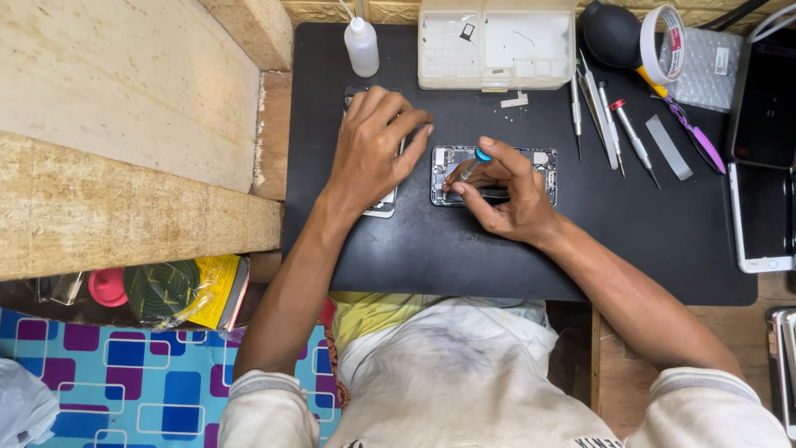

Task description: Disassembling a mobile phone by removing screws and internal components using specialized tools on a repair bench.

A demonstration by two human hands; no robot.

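right hand grip on screwdriver, tip seemingly over opened phone

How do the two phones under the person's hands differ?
The opened phone under the right hand lies sideways with its inner parts exposed; the other phone lies lengthwise away from the person, mostly hidden under the left hand. The right hand works a blue-capped screwdriver on the opened phone; the left hand rests flat on the other phone, holding no tool. Both lie on the black mat.

Yellow packet lower left; 2 dark screens right.
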